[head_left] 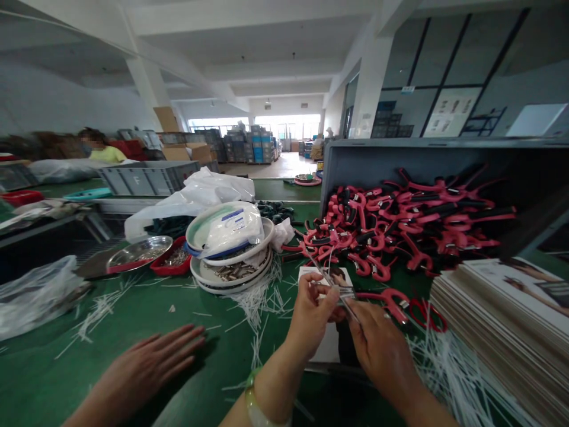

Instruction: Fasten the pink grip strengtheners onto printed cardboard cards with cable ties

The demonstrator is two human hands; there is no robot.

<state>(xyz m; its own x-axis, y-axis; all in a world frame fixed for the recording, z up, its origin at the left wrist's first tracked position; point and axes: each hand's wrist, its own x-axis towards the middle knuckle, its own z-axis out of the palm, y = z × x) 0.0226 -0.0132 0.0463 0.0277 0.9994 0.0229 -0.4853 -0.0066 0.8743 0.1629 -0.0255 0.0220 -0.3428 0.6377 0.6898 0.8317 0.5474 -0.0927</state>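
Observation:
My left hand (313,308), with a green bangle at the wrist, pinches a thin card (320,268) seen nearly edge-on. A white plastic tie (330,258) sticks up by its fingers. On the right, my right hand (380,341) has its fingers closed on the card's near end. Just beyond it lie pliers with pink handles (391,301), their jaws toward my fingers; whether they are fastened to the card is hidden. Under my hands rests a printed card (326,347). Red-handled scissors (429,314) are beside the pliers.
Another person's hand (162,359) lies flat at left. A grey crate (326,178) holds many pink pliers (377,228). Stacked cards (498,332) and loose ties (448,373) sit at right. Trays (193,279), a red basket (166,270) and a steel dish (142,252) stand left.

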